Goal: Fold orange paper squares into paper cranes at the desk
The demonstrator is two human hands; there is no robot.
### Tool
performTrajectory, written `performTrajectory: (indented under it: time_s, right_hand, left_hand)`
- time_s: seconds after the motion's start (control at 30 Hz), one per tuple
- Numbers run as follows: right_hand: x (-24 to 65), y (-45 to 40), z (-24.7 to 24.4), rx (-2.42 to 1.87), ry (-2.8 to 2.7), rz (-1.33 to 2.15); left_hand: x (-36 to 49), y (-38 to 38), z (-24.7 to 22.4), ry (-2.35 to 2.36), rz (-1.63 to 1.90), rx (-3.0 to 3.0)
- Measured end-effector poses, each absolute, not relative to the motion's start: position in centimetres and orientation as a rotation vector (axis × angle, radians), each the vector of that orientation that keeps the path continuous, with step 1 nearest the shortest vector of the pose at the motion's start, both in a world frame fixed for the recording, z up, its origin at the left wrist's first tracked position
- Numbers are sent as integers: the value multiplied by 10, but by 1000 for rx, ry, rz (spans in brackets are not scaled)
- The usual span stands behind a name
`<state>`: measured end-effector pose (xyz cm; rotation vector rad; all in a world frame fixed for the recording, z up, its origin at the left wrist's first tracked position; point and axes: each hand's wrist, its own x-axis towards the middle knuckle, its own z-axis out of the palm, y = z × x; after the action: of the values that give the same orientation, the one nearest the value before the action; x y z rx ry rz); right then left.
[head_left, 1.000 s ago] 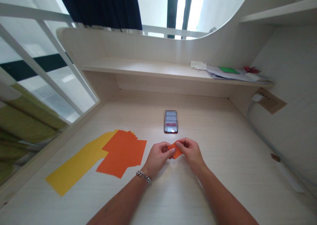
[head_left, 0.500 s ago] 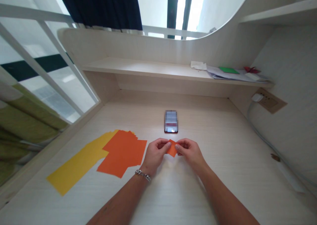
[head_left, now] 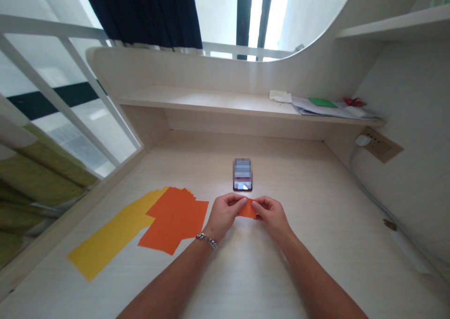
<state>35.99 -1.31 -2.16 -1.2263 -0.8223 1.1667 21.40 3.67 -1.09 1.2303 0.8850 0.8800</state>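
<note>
A small orange paper piece (head_left: 248, 209) is held between both hands just above the desk. My left hand (head_left: 225, 212) pinches its left edge between thumb and fingers; a chain bracelet circles that wrist. On the other side my right hand (head_left: 272, 212) grips the right edge, thumb on top. The fingertips under the paper are hidden. Beyond the hands lies a phone (head_left: 242, 174) with a lit, blurred screen. Orange sheets (head_left: 177, 220) lie spread to the left, partly over yellow sheets (head_left: 112, 237).
Behind the desk (head_left: 316, 263) runs a low shelf (head_left: 197, 99) bearing papers, a green piece (head_left: 322, 102) and a red folded paper (head_left: 354, 102). A white cable (head_left: 372, 197) hangs from the wall socket (head_left: 381, 145) at the right. White railings (head_left: 87, 70) stand at the left.
The small orange paper has turned from a diamond-like tilt to a wider, more level position. My left hand has tipped slightly upward with it, and the view has shifted a little.
</note>
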Motion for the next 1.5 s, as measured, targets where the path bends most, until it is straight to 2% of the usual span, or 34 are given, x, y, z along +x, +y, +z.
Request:
performTrajectory:
  time_s: [0.33,0.47,0.67,1.5]
  right_hand:
    - [365,-5,-5,-1356,-923,1198]
    - [360,-6,-12,-1289,-866,1299]
    - [358,-13,-34,-1260,-881,1246]
    - [352,-22,-27,-1186,-866,1199]
  left_hand:
    - [206,58,1,799,674,1141]
    - [203,60,-6,812,672,1226]
    - [197,56,-17,806,621,1298]
    - [187,56,-6,777,610,1335]
